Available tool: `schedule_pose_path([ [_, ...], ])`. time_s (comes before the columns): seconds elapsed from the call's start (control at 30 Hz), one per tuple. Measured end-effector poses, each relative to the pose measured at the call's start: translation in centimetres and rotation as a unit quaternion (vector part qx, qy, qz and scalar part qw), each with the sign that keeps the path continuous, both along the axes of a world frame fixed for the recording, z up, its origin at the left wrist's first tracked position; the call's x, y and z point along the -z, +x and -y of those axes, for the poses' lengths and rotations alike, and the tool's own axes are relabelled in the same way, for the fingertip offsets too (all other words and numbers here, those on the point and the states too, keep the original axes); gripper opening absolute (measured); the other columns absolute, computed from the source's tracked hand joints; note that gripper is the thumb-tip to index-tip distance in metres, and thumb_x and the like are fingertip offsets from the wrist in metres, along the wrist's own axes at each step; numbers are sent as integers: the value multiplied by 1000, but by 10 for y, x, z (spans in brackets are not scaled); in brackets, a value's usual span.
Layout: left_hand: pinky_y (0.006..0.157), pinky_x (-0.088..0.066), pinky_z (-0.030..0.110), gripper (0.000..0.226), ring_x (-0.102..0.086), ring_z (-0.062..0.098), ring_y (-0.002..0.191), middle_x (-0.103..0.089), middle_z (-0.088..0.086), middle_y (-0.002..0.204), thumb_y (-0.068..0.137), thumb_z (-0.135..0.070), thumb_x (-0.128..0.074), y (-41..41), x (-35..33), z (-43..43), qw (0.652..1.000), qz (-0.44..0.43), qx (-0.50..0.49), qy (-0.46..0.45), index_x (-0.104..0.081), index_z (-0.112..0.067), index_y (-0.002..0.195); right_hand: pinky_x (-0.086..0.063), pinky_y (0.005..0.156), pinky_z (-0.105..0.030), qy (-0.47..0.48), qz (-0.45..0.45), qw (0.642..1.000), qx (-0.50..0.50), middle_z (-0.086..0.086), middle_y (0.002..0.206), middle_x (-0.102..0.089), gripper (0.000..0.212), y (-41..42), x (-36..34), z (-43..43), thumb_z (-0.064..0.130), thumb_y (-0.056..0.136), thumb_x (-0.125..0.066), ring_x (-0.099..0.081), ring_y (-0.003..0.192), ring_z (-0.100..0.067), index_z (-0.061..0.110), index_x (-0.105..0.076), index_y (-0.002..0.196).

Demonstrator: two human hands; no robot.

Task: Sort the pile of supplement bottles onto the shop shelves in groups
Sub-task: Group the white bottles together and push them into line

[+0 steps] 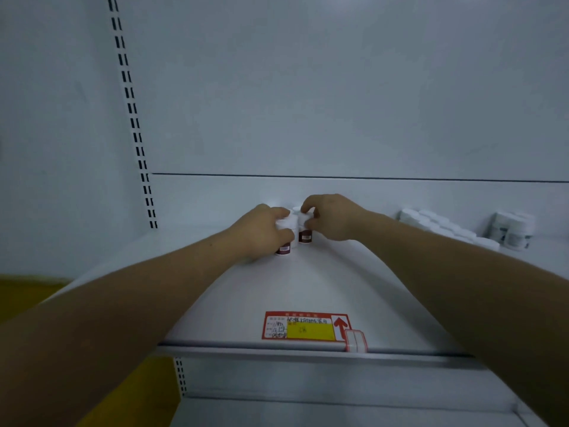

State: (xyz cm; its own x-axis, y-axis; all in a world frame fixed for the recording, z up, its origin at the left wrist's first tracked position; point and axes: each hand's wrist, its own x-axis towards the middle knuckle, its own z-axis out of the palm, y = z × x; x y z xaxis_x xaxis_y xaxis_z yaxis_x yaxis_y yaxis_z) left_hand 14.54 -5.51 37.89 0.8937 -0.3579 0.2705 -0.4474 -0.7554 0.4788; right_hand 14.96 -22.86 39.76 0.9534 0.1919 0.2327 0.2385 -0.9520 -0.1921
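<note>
White caps and dark red labels mark the two small bottles in hand, both well beyond the price tag (308, 326) that sits on the front lip of the shelf (308, 288), close to the back panel (338, 103). The left hand (261, 232) has its fingers and thumb curled round the left bottle (284, 248), gripping cap and upper body. The right hand (332, 217) pinches the right bottle (305, 235) at the cap from above. The two bottles stand upright, just beside each other; whether they touch I cannot tell. Another white cap seems to show behind them, too blurred to be sure.

Beyond the price tag and off to its right lies a row of white-capped bottles (443, 229), and further right a cluster of pale-labelled bottles (512, 231).

These bottles look like stiff plastic, light, and smooth enough to slip on the painted metal shelf. Being short with a broad cap, they should stand steadily, yet a nudge could skate one into its neighbour. The best hold is probably round the cap or just below it, where the ridge gives the fingers purchase. Setting each base flat before letting go seems wise.
</note>
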Motion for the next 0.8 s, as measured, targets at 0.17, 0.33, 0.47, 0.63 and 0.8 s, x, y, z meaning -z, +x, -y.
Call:
schedule_pose_path([
  [0.17,83,-38,23,50,-53,21,109,-54,8,132,89,-18,-56,6,-1,-11,999,20,-17,33,-44,-17,137,-40,91,-29,11,-11,1000,-10,-7,128,-55,42,0,-3,-1,23,91,-57,-51,112,-23,20,-49,131],
  [0.33,81,-38,26,64,-51,23,104,-50,12,130,87,-25,-65,17,-1,-14,999,14,-46,21,-33,-12,140,-37,96,-29,4,-18,998,-68,-2,126,-47,51,-1,-5,-7,23,87,-62,-43,119,-21,19,-46,136],
  [0.47,90,-40,31,56,-51,27,114,-50,13,132,87,-26,-65,24,-2,-14,997,27,-49,48,-43,-11,137,-36,88,-26,-2,-13,998,-67,-4,122,-47,51,0,-3,-9,30,84,-67,-47,112,-19,21,-53,132],
  [0.63,102,-32,27,57,-44,24,128,-43,9,145,91,-24,-59,30,2,-14,998,19,-26,56,-39,-14,143,-40,88,-30,13,10,998,-60,-5,121,-50,46,1,1,-10,44,88,-62,-49,104,-20,23,-54,128],
  [0.8,86,-38,21,48,-54,23,110,-53,7,131,87,-17,-63,34,3,-16,999,21,-12,38,-52,-12,133,-39,90,-32,-4,8,999,-37,-5,124,-48,46,3,2,-13,44,91,-58,-49,110,-23,22,-51,131],
])
